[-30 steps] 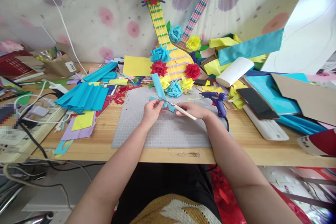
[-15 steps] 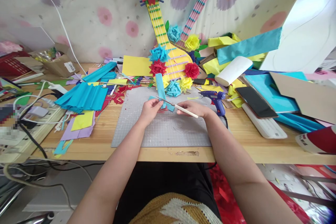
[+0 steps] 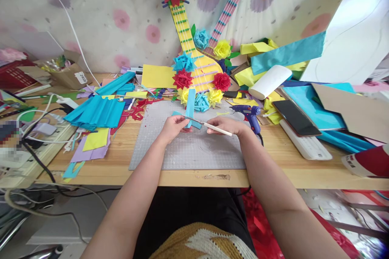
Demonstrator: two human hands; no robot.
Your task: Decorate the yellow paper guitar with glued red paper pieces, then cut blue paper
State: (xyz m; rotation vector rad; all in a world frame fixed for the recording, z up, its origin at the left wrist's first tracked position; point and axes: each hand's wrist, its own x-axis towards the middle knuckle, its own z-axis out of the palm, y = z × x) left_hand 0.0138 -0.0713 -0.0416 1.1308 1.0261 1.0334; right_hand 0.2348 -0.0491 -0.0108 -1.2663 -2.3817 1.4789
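Observation:
My left hand (image 3: 175, 127) pinches the lower end of a light blue paper strip (image 3: 190, 103), which stands up above the fingers. In my right hand (image 3: 223, 124) is a pair of scissors (image 3: 219, 129) with a white handle, its blades pointing left across the strip near my left fingertips. Whether the blades are parted is hard to make out. Another light blue paper piece (image 3: 197, 124) lies behind the blades, on or just above the grey cutting mat (image 3: 152, 145). Both hands are over this mat.
A blue glue gun (image 3: 247, 113) stands right of my right hand. Behind the mat leans a yellow paper guitar (image 3: 200, 68) with paper flowers. Pleated blue paper (image 3: 97, 111) and scraps lie left; a phone (image 3: 296, 117) and a red-and-white cup (image 3: 367, 162) are right.
The upright blue strip has shifted slightly right and down and turned more vertical. The scissors have swung a little, lying flatter, and my right hand has moved slightly right.

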